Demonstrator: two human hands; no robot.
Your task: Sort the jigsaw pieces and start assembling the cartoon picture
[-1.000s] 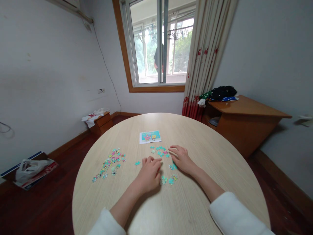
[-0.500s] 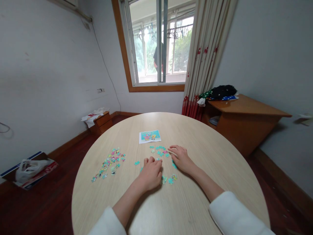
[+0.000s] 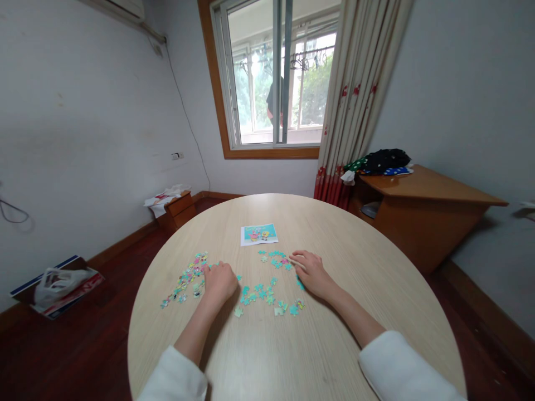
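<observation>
My left hand [image 3: 220, 281] is at the right edge of a pile of small colourful jigsaw pieces [image 3: 190, 274]. Its fingers bend down loosely toward the pile, slightly apart, with the fingertips partly hidden. On the right, my right hand [image 3: 311, 271] rests on the table with its fingers loosely spread, beside a cluster of turquoise pieces [image 3: 277, 254] with one pink piece among them. A turquoise piece [image 3: 300, 283] lies partly under that hand. Between my hands, several turquoise and pale green pieces [image 3: 261, 292] are spread out.
A printed picture [image 3: 259, 234] with cartoon figures lies at the far middle of the round wooden table [image 3: 334, 345]. Beyond stand a brown desk [image 3: 438, 192] with dark cloth on it and a small cabinet [image 3: 180, 206]. A person [image 3: 273, 103] is outside the window.
My left hand has moved left from the middle pieces to the pile, uncovering the turquoise pieces there. My right hand stays in place. The view has shifted slightly.
</observation>
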